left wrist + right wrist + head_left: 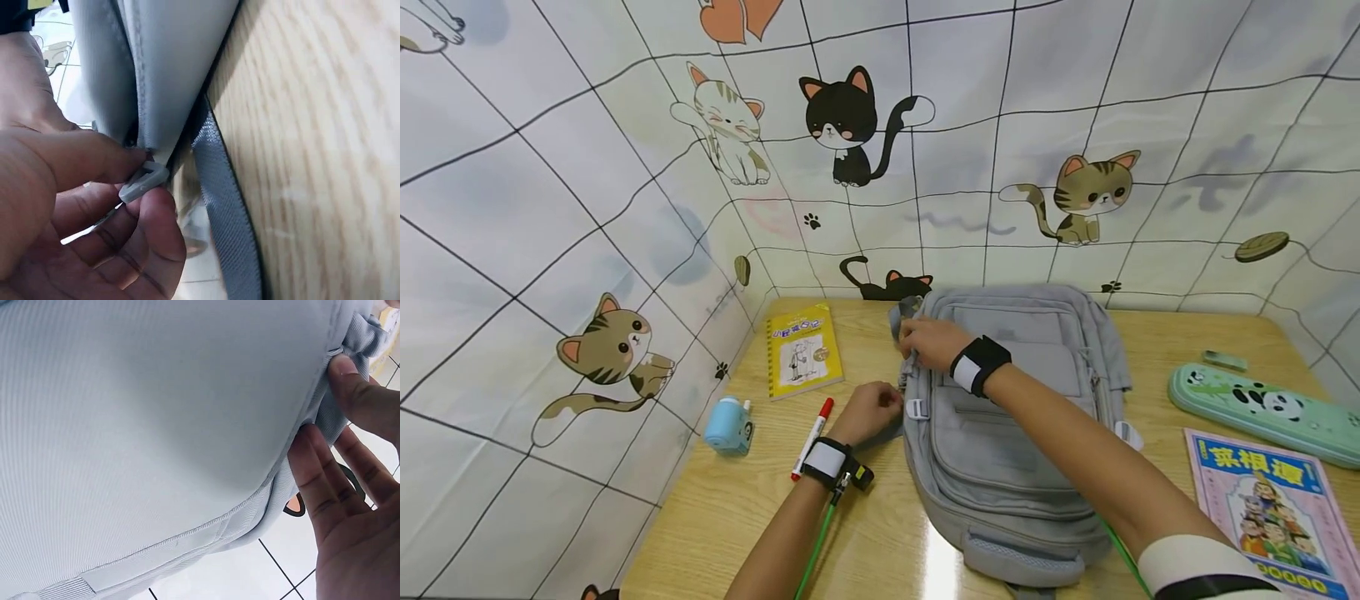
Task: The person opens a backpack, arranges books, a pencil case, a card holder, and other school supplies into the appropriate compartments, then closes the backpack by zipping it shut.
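A grey backpack [1000, 425] lies on the table with its pockets facing up. At its left side, my left hand [871, 412] is low beside the bag. In the left wrist view, thumb and fingers pinch a small grey plastic loop [145, 182] at the bag's edge. A loose grey strap [228, 212] hangs close by. Over the bag's upper left edge is my right hand [934, 343]. Its thumb and fingers grip the seamed fabric edge [319, 400] there, as the right wrist view shows.
Left of the bag are a yellow notebook [805, 350], a red-capped marker [811, 442] and a light-blue sharpener-like item [728, 425]. To the right lie a green panda pencil case [1262, 408], a small green block [1225, 360] and a pink-blue booklet [1270, 517]. Cat-print cloth walls [970, 167] enclose the table.
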A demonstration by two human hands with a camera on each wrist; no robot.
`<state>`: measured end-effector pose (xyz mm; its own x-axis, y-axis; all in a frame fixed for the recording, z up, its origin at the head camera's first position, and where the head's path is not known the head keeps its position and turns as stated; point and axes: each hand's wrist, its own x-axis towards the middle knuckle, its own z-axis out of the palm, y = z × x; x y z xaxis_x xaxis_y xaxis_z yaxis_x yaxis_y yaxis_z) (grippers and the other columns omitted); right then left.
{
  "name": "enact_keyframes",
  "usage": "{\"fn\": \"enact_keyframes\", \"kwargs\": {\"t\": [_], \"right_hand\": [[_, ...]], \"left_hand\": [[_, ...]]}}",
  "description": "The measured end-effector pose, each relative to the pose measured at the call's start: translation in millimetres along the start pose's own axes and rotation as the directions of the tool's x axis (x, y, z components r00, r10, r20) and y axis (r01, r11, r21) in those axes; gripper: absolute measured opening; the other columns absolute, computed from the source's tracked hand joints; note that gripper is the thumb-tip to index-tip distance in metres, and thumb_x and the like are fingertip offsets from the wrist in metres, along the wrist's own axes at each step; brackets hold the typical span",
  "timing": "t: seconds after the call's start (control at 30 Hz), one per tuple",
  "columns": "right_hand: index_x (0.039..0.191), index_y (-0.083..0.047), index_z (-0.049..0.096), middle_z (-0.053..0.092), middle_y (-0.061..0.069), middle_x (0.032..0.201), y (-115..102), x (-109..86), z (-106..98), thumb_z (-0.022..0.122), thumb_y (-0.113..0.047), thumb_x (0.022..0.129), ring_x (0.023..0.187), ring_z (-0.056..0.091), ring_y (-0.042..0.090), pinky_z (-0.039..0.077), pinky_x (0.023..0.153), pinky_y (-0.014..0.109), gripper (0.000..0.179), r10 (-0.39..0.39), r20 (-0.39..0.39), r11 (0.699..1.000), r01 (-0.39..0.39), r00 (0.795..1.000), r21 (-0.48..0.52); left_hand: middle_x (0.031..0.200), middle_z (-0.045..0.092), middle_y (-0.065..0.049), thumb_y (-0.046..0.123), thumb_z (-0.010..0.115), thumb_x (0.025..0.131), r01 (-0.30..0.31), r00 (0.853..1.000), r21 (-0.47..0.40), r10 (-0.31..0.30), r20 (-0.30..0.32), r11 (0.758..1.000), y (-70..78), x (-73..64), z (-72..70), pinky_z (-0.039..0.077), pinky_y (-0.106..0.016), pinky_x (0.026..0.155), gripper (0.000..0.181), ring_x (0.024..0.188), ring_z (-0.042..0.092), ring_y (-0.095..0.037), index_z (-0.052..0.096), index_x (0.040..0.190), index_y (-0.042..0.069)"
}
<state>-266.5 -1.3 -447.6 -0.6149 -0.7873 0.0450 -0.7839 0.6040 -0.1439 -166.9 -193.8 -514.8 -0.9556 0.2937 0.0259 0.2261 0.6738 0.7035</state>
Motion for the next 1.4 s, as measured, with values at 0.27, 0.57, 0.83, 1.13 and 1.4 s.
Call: {"fn": "enact_keyframes", "kwargs": {"t": [0.27,0.57,0.83,1.13,1.4], "right_hand": [[0.108,-0.013,0.083,0.067,0.01,0.122,-4.0,0.4,-0.3,0.078,0.002,0.093,0.114,0.066,0.03,0.059,0.092,0.043,0.022,0.01,-0.017,1.0,-0.01,1.0,0.016],[0.107,-0.016,0.083,0.067,0.007,0.12,3.8,4.1,10.3,0.081,-0.003,0.092,0.113,0.065,0.028,0.059,0.09,0.041,0.02,0.019,-0.04,1.0,-0.019,0.999,0.001],[0.108,-0.016,0.083,0.067,0.008,0.121,2.6,3.0,7.4,0.081,-0.002,0.092,0.114,0.065,0.028,0.059,0.091,0.042,0.021,0.023,-0.028,1.0,-0.023,0.999,0.01],[0.102,-0.016,0.084,0.068,0.006,0.115,-1.0,2.6,9.2,0.08,0.002,0.091,0.109,0.067,0.027,0.059,0.089,0.041,0.022,0.033,-0.056,0.999,-0.033,0.998,0.001],[0.098,-0.016,0.083,0.069,0.006,0.109,-5.1,5.7,20.8,0.072,-0.001,0.099,0.102,0.069,0.027,0.061,0.081,0.038,0.019,0.069,-0.086,0.997,-0.071,0.994,-0.025]], "left_hand": [[0.09,0.073,-0.005,0.004,0.069,0.098,-0.065,0.997,0.026,0.063,0.047,0.998,5.0,-13.3,-9.1,0.05,-0.022,0.07,0.007,0.077,0.059,-0.005,0.076,0.095,0.006],[0.093,0.075,-0.001,0.007,0.07,0.097,-0.082,0.981,0.033,0.075,0.179,0.996,10.5,-22.6,-20.8,0.052,-0.024,0.075,0.01,0.08,0.061,-0.005,0.079,0.097,0.011],[0.094,0.075,-0.002,0.004,0.069,0.097,-0.1,0.957,0.015,0.092,0.274,0.995,15.5,-25.5,-27.2,0.052,-0.022,0.074,0.011,0.08,0.06,-0.003,0.079,0.099,0.008],[0.093,0.075,-0.002,0.002,0.07,0.096,-0.118,0.937,-0.04,0.124,0.326,0.992,18.5,-32.4,-26.2,0.051,-0.022,0.073,0.01,0.079,0.06,-0.003,0.078,0.097,0.006],[0.09,0.075,-0.003,0.002,0.071,0.097,-0.192,0.92,-0.044,0.195,0.341,0.98,23.2,-40.0,-22.0,0.05,-0.018,0.071,0.009,0.075,0.057,0.0,0.078,0.094,0.006]]}}
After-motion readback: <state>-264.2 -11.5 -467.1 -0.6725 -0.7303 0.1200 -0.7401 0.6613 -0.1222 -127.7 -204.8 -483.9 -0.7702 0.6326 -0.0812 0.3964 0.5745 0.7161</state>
